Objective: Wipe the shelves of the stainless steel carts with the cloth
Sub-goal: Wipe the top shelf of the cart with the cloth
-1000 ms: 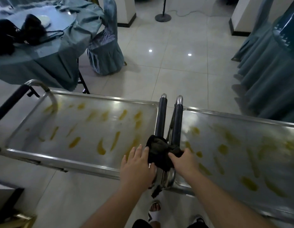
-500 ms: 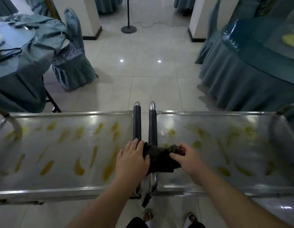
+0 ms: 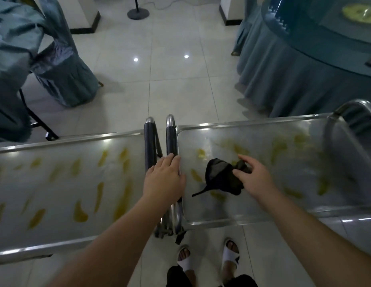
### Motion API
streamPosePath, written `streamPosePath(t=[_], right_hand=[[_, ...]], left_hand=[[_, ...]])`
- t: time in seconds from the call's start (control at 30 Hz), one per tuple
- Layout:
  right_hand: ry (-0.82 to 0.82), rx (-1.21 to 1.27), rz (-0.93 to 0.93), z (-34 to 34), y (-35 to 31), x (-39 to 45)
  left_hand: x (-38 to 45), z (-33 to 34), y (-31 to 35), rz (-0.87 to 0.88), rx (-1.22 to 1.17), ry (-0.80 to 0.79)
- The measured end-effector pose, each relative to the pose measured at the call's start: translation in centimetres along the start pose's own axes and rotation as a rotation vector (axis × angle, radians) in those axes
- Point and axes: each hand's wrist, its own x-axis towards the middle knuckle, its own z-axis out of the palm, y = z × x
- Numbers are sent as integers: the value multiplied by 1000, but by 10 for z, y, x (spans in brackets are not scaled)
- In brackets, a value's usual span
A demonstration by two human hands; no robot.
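Two stainless steel carts stand side by side in front of me, both top shelves smeared with yellow streaks. The left cart shelf [image 3: 56, 183] fills the lower left; the right cart shelf [image 3: 284, 183] runs to the right. Their black-sleeved handles [image 3: 159, 141] meet in the middle. My left hand [image 3: 163, 181] rests flat on those handles with straight fingers. My right hand [image 3: 255, 179] pinches a dark cloth [image 3: 219, 179], which hangs just over the left part of the right shelf.
A round table with a teal skirt [image 3: 304, 75] stands behind the right cart. A covered chair [image 3: 62, 69] and another draped table [image 3: 10, 59] stand behind the left cart. Tiled floor [image 3: 170, 79] lies beyond the carts. My sandalled feet [image 3: 207, 257] are below the handles.
My right hand has carried the cloth off the handles rightward over the right shelf. My left hand has let go of the cloth and stays on the handles. The view shifted right.
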Motion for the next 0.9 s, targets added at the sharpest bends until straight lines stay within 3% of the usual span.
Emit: streamPosePath(t=[0.2,0.3,0.4,0.47,0.53,0.6,0.73,0.9], right_hand=[[-115,-108,-103,49,22,6],[-258,-118,-61,69,54,-3],[-421,-397,-67,75,96,-15],[-390,-616,-103,76,115,-18],[-259,-838,-122,76,121,-20],[-221,-916,-243,80,122,-20],[-406,-902,-512,109,119,-22],[-479,-966,-530,147,143,-22]], left_hand=[[26,16,7,26,8,-27],[41,25,8,35,5,-22],[52,34,7,45,2,-17],[57,41,5,45,-1,-14],[62,47,2,43,-1,13],[68,51,-1,37,0,51],[77,62,-6,-7,-7,77],[86,76,-10,-76,-42,118]])
